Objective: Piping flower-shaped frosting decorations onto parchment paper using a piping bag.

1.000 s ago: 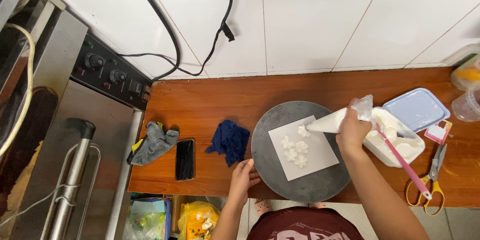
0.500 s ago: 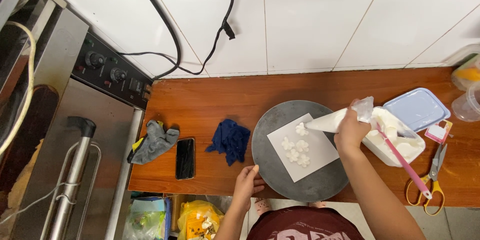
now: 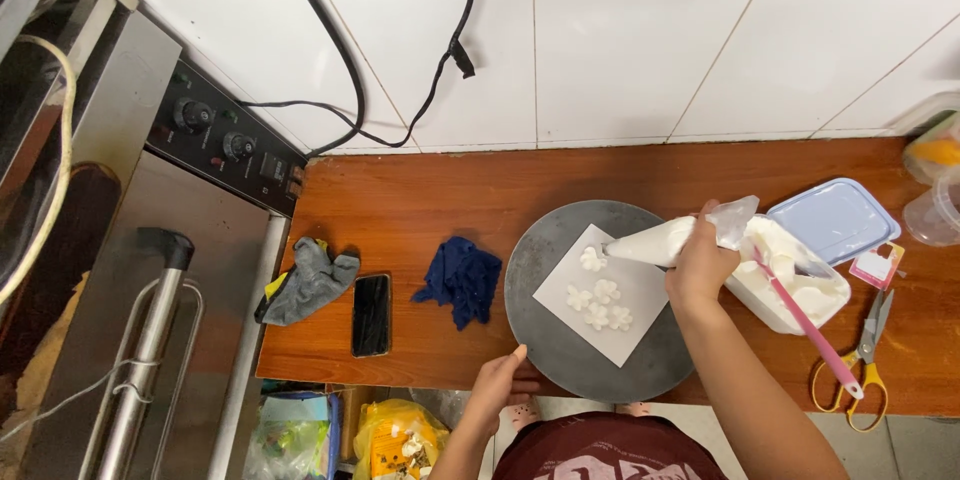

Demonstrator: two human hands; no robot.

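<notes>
Right hand (image 3: 700, 265) fingers closed round piping bag (image 3: 665, 238); left hand (image 3: 497, 387) fingers open, touching turntable (image 3: 545, 325) rim.

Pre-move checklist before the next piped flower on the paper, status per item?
1. Right hand grips the piping bag: ok.
2. Bag tip over the paper square, at the top flower: ok.
3. Left hand on the near edge of the round grey turntable: ok.
4. Paper lies flat on the turntable: ok.
5. Free space on the paper beside the piped flowers: ok.
6. Cream left in the bag: cannot tell.
</notes>
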